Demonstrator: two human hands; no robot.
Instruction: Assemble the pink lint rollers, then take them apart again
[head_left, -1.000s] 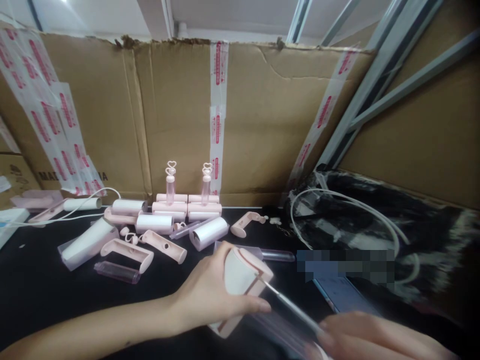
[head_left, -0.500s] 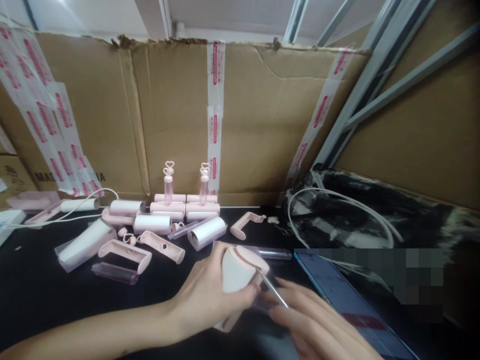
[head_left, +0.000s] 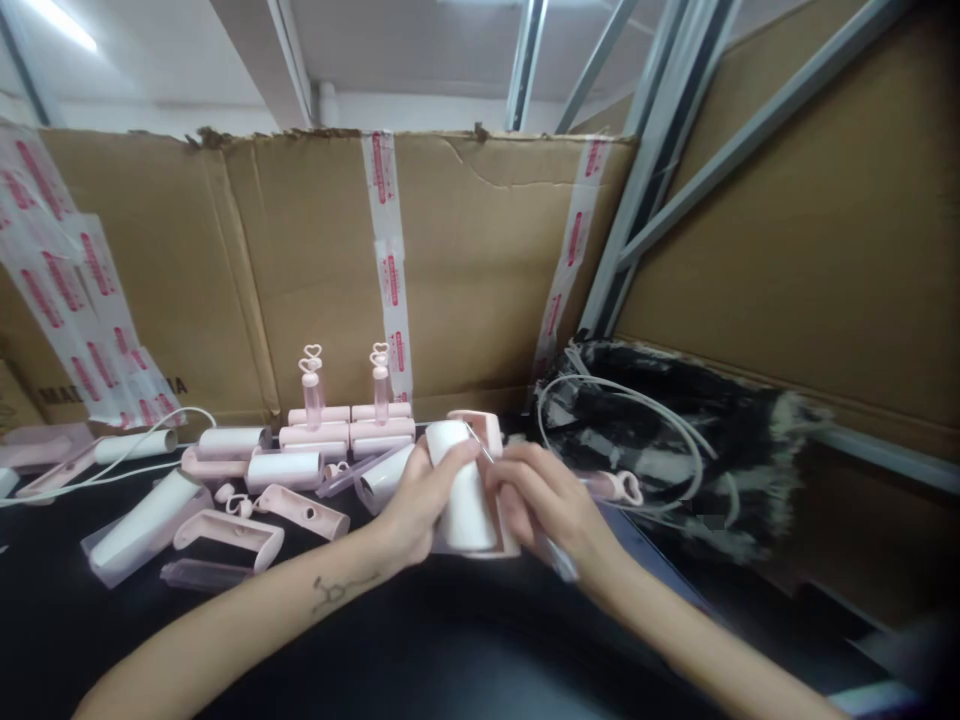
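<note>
My left hand [head_left: 420, 500] is wrapped around a white roll [head_left: 466, 505] seated in a pale pink holder [head_left: 491, 432], raised above the black table. The holder's end piece sticks up past my fingers. My right hand [head_left: 544, 495] closes on a slim metal tool [head_left: 480, 442], whose tip reaches the upper end of the roll and holder. A pale, clear end of the tool shows below my right palm; its exact kind I cannot make out. Just beyond my right hand is a clear pink tube with a heart-shaped ring [head_left: 628, 488].
Pink holders [head_left: 229, 535], white rolls [head_left: 285, 470] and a clear tube [head_left: 206, 573] lie at left. Two heart-topped tubes [head_left: 381, 390] stand on stacked parts. Behind is a cardboard wall [head_left: 315, 250]; at right, a black plastic bundle [head_left: 622, 430] with white cable and a phone's edge.
Both hands have risen with the roll and holder, which now stand more upright. My right hand has come in closer with the metal tool. The view has shifted.
</note>
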